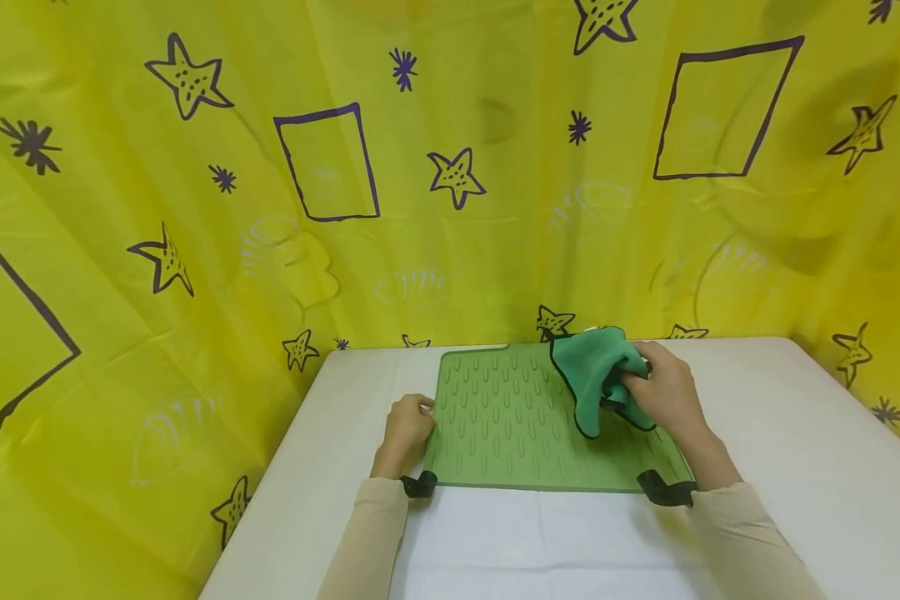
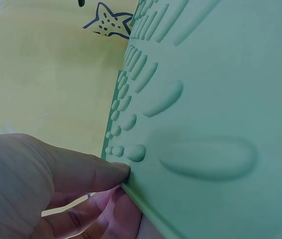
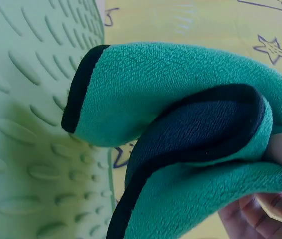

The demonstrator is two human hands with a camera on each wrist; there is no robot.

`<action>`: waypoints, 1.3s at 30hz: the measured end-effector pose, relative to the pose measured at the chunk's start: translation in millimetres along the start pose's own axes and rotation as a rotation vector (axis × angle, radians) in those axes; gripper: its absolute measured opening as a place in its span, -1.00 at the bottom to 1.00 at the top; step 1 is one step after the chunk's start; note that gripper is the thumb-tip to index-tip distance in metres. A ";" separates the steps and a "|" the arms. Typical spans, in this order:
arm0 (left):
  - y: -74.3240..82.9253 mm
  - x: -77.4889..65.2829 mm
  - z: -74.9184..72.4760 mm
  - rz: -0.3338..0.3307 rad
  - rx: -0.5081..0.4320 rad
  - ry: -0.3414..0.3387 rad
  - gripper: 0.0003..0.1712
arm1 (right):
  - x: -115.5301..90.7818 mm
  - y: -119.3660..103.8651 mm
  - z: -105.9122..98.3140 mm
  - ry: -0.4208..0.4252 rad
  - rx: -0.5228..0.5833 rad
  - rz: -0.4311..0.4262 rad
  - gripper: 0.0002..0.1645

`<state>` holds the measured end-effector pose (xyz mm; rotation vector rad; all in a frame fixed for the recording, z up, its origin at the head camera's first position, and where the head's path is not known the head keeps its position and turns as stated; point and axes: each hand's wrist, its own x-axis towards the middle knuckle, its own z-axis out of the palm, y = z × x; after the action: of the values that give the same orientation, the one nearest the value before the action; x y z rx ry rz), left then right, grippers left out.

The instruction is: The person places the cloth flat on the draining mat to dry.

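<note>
A light green mat with raised oblong ridges (image 1: 495,450) is held tilted up over the white table. My left hand (image 1: 409,421) pinches its left edge; in the left wrist view the thumb (image 2: 93,172) lies on the ridged face and the fingers are behind the edge. My right hand (image 1: 667,392) grips a bunched teal cloth (image 1: 588,371) with black trim over the mat's upper right part. In the right wrist view the cloth (image 3: 181,67) shows folds and a dark underside, its trimmed edge close to the ridges. Much of the right hand is hidden behind the cloth.
The white table (image 1: 480,542) stretches in front of and beside the mat. A yellow curtain (image 1: 495,250) printed with stars and squares hangs behind the table and along its sides. Black camera mounts (image 1: 663,490) sit on both wrists, overlapping the mat's lower corners in the head view.
</note>
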<state>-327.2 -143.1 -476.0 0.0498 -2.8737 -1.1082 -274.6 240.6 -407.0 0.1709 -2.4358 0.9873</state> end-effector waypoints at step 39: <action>-2.3 -1.1 2.0 0.023 0.004 0.019 -0.59 | -14.9 -4.0 63.7 -0.294 0.108 0.001 -0.53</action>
<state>-326.2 -143.4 -479.1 0.0281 -2.8524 -1.0914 -286.2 193.3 -450.8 0.3766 -2.6444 1.1654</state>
